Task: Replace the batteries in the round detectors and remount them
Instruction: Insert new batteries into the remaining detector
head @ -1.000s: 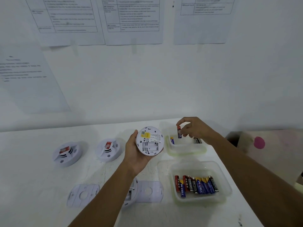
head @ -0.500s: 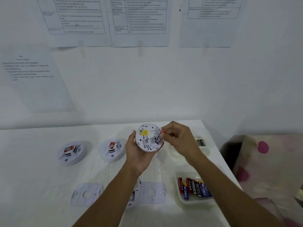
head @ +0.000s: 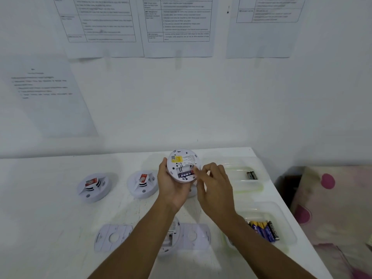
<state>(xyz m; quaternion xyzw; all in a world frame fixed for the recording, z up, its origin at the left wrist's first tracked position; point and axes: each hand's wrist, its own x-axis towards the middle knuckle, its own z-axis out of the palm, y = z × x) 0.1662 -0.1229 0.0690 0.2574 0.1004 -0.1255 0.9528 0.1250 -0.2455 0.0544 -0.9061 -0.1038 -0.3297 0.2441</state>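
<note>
My left hand [head: 172, 188] holds a round white detector [head: 182, 161] upright above the table, its back with a yellow label facing me. A dark battery [head: 186, 174] lies in its open compartment. My right hand [head: 215, 186] has its fingertips pressed on the battery's right end. Two more detectors [head: 93, 187] [head: 143, 184] sit face up on the table to the left. Two white mounting plates [head: 113, 237] [head: 196, 235] lie near the front edge; another detector [head: 171, 236] lies partly hidden under my left forearm.
A clear tray [head: 281, 218] at the right holds several batteries [head: 263, 230]. A second clear tray [head: 237, 168] behind it holds two dark batteries [head: 251, 175]. The white table [head: 40, 228] ends at the right beside a pink-spotted cloth [head: 332, 208]. Papers hang on the wall.
My right hand carried a battery from the far tray to the detector and laid it in the compartment. The camera view shifted right a little.
</note>
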